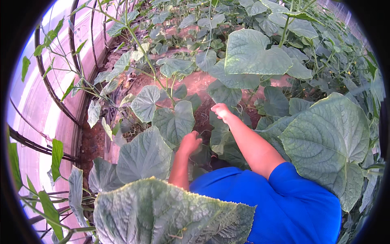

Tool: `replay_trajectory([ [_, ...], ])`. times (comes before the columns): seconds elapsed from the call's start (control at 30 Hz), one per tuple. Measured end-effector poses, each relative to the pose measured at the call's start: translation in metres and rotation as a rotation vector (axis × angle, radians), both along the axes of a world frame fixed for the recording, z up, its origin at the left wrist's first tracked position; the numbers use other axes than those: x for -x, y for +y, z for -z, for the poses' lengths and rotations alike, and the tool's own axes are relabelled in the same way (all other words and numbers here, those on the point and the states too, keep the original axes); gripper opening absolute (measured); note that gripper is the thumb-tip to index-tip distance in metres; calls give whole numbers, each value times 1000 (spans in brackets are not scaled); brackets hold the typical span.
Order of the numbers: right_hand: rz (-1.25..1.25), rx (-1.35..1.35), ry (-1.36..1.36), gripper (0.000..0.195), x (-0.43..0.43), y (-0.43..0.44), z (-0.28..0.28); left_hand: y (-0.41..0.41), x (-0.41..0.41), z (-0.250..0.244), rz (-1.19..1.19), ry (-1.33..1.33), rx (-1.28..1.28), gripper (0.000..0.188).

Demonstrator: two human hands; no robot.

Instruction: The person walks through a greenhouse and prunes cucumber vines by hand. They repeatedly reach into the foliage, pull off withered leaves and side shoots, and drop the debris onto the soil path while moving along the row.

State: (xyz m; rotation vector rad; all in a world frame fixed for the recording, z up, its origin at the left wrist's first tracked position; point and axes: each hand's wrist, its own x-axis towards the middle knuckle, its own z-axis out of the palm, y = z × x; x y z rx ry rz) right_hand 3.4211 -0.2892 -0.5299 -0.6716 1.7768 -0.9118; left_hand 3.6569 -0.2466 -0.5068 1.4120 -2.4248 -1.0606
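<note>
My left hand (190, 142) is curled beside a broad green leaf (174, 120) of a cucumber-like vine; its fingertips are partly hidden, and whether it grips anything cannot be told. Farther forward and to the right, my right hand (221, 112) has its fingers bent together near the edge of another leaf (225, 93). Anything between those fingers is too small to make out. Reddish soil (202, 114) shows between the two hands. A thick vine stem (146, 56) climbs ahead of my left hand. A thin string (210, 27) hangs down beyond my right hand.
Very large leaves stand close at the lower front (170, 213) and at the right (329, 146). Dark curved ribs (48, 82) run along a pale plastic sheet wall (30, 100) on the left. Dense vines (335, 61) fill the far right. Dry leaves (114, 64) lie along the wall's foot.
</note>
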Motion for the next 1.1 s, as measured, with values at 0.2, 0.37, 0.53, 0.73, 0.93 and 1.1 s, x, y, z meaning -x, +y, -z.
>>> replay_trajectory([
  [0.2,-251,152,279,27,49,-119,-1,-218,182,57,-179,93,63,38],
  [0.37,-277,150,439,46,99,-201,-46,-357,225,58,-309,118,195,38],
  [0.53,-24,418,404,52,188,-255,-50,-516,203,48,-663,180,173,57],
  [0.73,229,408,676,48,315,-280,-47,-698,82,118,-1369,-42,456,64],
  [0.93,885,-12,648,22,383,-275,51,-836,-11,206,-1701,-114,-54,71],
  [1.1,404,-731,-573,12,321,-374,89,-827,-131,264,-2285,183,-735,30],
])
